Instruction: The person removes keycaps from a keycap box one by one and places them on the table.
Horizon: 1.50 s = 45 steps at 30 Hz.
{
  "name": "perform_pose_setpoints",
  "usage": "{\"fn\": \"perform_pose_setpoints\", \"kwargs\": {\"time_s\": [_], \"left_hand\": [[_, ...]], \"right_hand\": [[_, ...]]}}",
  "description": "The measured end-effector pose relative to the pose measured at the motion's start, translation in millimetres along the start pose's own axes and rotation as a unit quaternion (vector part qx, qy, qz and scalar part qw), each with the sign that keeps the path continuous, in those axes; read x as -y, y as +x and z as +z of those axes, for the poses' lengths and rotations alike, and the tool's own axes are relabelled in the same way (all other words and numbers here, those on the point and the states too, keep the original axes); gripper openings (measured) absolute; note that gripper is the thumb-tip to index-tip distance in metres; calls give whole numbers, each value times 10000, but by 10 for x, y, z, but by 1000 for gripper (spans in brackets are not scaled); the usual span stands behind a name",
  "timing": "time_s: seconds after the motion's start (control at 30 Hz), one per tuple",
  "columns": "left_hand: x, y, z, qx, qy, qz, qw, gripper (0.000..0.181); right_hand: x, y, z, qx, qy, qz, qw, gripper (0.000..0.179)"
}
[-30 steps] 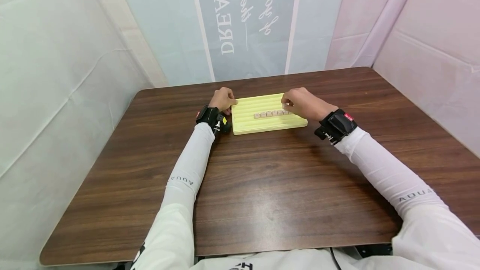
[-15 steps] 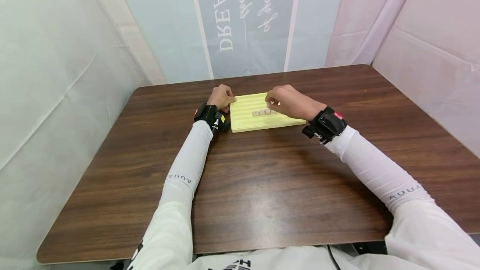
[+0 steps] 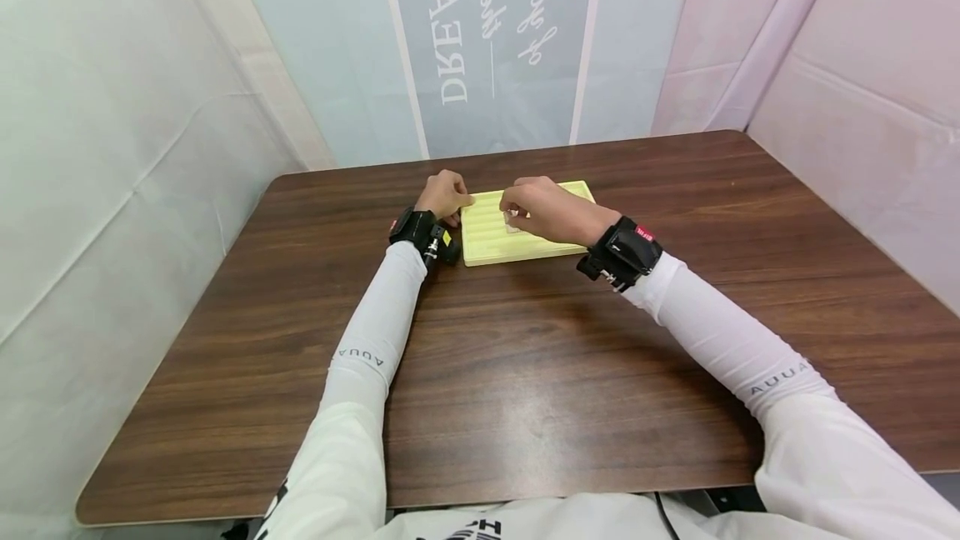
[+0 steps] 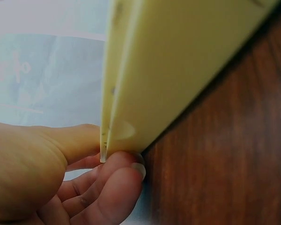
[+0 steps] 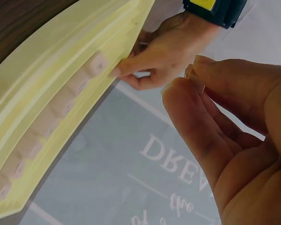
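A pale yellow ridged tray (image 3: pixel 483 236) lies toward the back of the table. My left hand (image 3: pixel 442 194) grips its left edge, the thumb over the rim and the fingers curled against the side in the left wrist view. Over the tray, my right hand (image 3: pixel 555 211) pinches a small wooden block (image 5: pixel 195 80) between thumb and fingertip; the fingers hide most of it. A row of small pale letter blocks (image 5: pixel 49 123) sits in one groove of the tray. In the head view the right hand covers nearly all of that row.
The dark wood table (image 3: pixel 525 373) extends round the tray on every side. Behind it hangs a pale blue cloth (image 3: pixel 510 40) with mirrored lettering, and a white sheet (image 3: pixel 112 148) stands along the left. Each wrist wears a black camera band (image 3: pixel 626 252).
My right hand has moved left along the tray, passing over the row of blocks with the small block pinched. The left hand keeps its grip on the tray's edge.
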<state>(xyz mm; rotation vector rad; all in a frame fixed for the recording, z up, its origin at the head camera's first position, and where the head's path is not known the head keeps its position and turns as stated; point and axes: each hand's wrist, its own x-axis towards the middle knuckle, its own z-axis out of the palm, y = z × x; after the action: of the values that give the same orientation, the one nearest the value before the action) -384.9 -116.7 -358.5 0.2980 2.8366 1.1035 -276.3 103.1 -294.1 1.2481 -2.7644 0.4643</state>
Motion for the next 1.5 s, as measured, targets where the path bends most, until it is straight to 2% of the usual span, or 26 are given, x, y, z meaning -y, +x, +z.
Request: {"fn": "perform_pose_setpoints", "kwargs": {"time_s": [0.27,0.53,0.8,1.1,1.37,1.5], "left_hand": [[-59,-50,-4,-84,143,70,9998,15],[-20,-73,8,-179,137,198,9995,15],[-9,-74,-4,-216,95,283,9993,15],[15,-19,5,-138,164,125,9997,16],[13,-48,-6,-168,161,298,9993,16],[9,-60,-11,-205,120,354,9991,16]], "right_hand": [[156,140,106,66,8,-249,9997,11],[290,240,210,53,-161,-625,9979,11],[339,256,234,99,-217,-604,9979,11],[372,263,309,269,-144,-637,9975,15],[397,259,389,491,-67,-526,9974,11],[395,264,430,471,-95,-591,9971,10]]}}
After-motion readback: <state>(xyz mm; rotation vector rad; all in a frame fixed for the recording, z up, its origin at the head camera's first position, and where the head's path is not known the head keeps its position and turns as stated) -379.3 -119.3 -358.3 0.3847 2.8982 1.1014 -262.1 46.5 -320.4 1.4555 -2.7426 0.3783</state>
